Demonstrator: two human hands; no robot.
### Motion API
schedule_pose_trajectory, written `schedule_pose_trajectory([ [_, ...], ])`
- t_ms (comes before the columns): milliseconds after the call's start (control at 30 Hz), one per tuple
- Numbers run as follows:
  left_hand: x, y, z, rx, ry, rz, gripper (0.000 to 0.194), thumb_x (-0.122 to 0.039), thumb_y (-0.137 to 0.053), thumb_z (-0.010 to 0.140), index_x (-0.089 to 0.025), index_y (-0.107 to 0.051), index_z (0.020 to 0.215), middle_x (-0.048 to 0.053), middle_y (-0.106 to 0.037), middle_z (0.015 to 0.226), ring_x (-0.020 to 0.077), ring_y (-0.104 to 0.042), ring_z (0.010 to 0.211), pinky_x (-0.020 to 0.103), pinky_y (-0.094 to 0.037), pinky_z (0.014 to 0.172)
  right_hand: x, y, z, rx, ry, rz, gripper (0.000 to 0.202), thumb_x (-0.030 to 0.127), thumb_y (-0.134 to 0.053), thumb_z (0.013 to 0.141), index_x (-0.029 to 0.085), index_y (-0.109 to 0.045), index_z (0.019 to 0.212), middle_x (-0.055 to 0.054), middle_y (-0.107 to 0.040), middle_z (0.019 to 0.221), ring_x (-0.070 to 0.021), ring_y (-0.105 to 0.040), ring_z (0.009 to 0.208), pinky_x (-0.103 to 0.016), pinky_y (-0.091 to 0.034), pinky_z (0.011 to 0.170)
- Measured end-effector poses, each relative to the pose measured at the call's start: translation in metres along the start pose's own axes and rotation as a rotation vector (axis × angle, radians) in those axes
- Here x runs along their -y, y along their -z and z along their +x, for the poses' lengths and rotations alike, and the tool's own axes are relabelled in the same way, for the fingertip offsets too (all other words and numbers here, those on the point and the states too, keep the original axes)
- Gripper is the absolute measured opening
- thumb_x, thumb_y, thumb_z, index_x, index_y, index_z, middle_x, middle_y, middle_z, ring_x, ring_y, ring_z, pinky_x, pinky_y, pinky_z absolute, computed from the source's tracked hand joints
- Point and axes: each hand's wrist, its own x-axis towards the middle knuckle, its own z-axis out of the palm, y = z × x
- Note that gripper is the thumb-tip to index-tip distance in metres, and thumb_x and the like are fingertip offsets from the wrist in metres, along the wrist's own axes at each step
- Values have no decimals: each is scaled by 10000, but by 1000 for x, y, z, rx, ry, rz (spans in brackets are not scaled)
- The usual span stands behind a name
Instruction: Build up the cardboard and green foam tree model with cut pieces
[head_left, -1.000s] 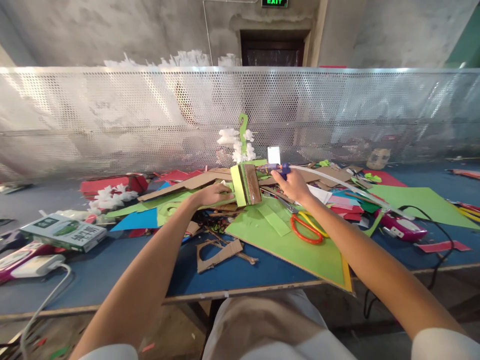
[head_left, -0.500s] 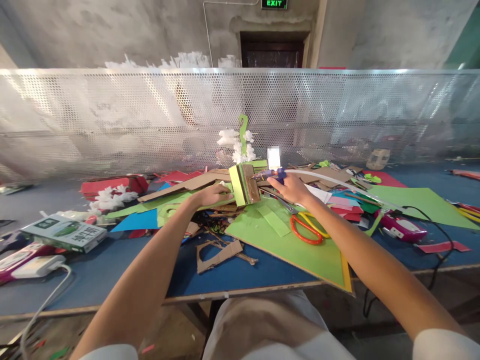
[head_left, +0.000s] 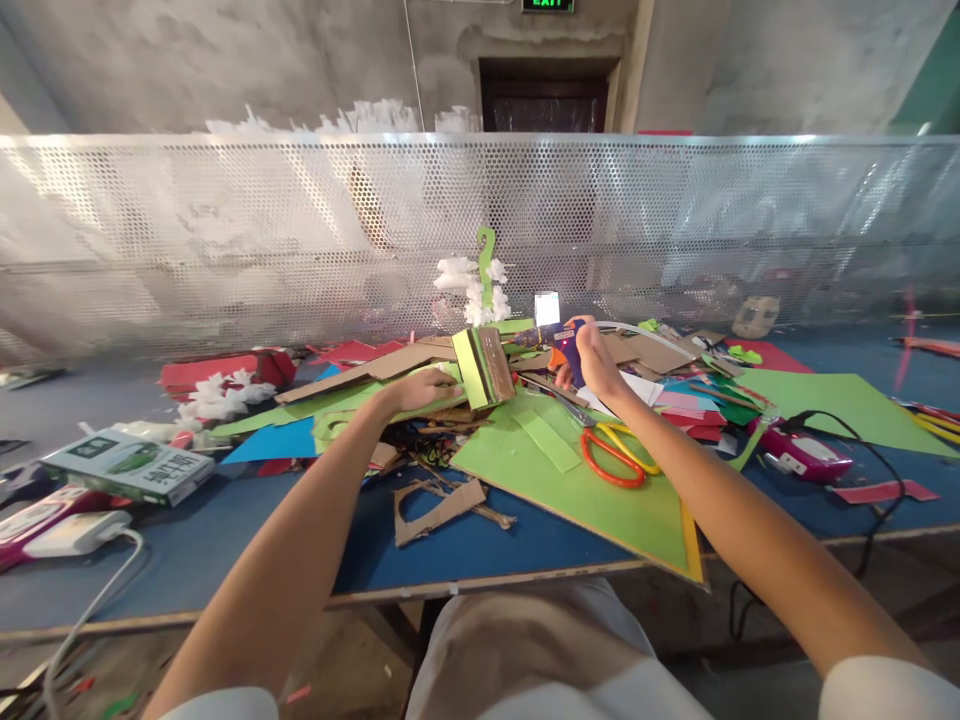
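My left hand (head_left: pixel 426 390) is closed on a green cardboard piece with a layered block (head_left: pixel 475 370) at its end. The block has a light green face and a bare brown side turned to the right. My right hand (head_left: pixel 596 365) grips a dark blue hot glue gun (head_left: pixel 568 352) with an orange trigger. A long pale glue stick (head_left: pixel 652 338) sticks out behind the gun. Its nozzle points left at the block, a small gap apart. Behind the block stands a green curved stem with white tufts (head_left: pixel 487 290).
Scissors (head_left: pixel 613 475) with orange and yellow handles lie on a green board (head_left: pixel 577 510) jutting over the table's front edge. Cardboard scraps (head_left: pixel 435 510) lie in front. Left are a tissue-like box (head_left: pixel 127 465) and a power strip (head_left: pixel 75 535); a perforated metal screen (head_left: pixel 300 230) runs behind.
The glue gun has drawn back to the right, away from the block's brown side, and my right hand has turned upright around it. The block has shifted slightly left.
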Motion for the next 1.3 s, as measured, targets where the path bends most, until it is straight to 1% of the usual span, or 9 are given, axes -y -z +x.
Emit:
schedule_pose_trajectory([
  [133,1,-1,0,15,-1,-1,635,-684,-485,906,-141,-780,1052,154,-775,1195,309,-700,1073,349,-503,917,-2,4,-2,-11,18,-3,706,897,-279,949,293,-433,1280,20,-706,760,-154,-633,401,-254,-484,346],
  [333,1,-2,0,20,-21,-11,600,-646,-472,933,-133,-774,998,144,-786,1121,289,-701,1008,346,-499,886,2,4,-5,-33,48,-156,655,811,-350,1009,267,-564,1304,62,-547,566,-144,-563,370,-237,-428,334],
  [467,3,-3,1,-1,-37,-4,583,-634,-493,932,-137,-786,1020,155,-788,1161,296,-704,1034,350,-504,905,5,4,-6,-22,62,-163,662,796,-373,1013,245,-598,1303,60,-535,554,-131,-534,375,-236,-428,357],
  [667,6,-5,1,-23,-58,-1,605,-678,-489,931,-174,-801,1052,130,-790,1231,300,-708,1099,341,-519,946,6,1,-7,-77,57,-71,712,839,-468,947,314,-390,1422,11,-666,830,-147,-639,461,-239,-452,372],
  [767,4,-4,0,-14,-56,-3,588,-658,-485,932,-175,-801,1042,128,-792,1212,304,-711,1098,351,-522,960,6,1,-7,-127,54,-85,751,889,-341,945,351,-328,1469,-27,-691,932,-152,-660,502,-246,-463,399],
  [933,0,-3,-1,-4,-41,-17,565,-633,-483,930,-171,-796,1019,131,-789,1187,298,-712,1063,352,-513,949,6,9,-5,-171,44,-71,853,946,-182,908,349,-325,1500,-33,-674,903,-154,-644,497,-256,-448,406],
  [1100,-1,-2,-1,-33,-49,-69,571,-665,-496,929,-180,-791,995,120,-795,1157,292,-700,1043,338,-501,911,9,22,0,-364,136,-145,797,894,-164,956,342,-417,1471,-41,-667,938,-113,-600,460,-243,-417,391],
  [1200,-4,-2,0,-17,-79,-103,548,-637,-495,938,-175,-787,983,121,-792,1151,284,-693,1029,334,-491,901,14,29,5,-455,169,-139,806,904,-185,950,316,-474,1420,-9,-638,809,-121,-593,449,-237,-410,395],
  [1300,-7,-3,1,12,-82,-76,531,-622,-498,932,-175,-786,922,113,-787,1045,277,-687,963,343,-487,869,16,29,7,-473,114,-71,787,918,-268,935,243,-609,1157,13,-581,633,-126,-552,412,-240,-398,389],
])
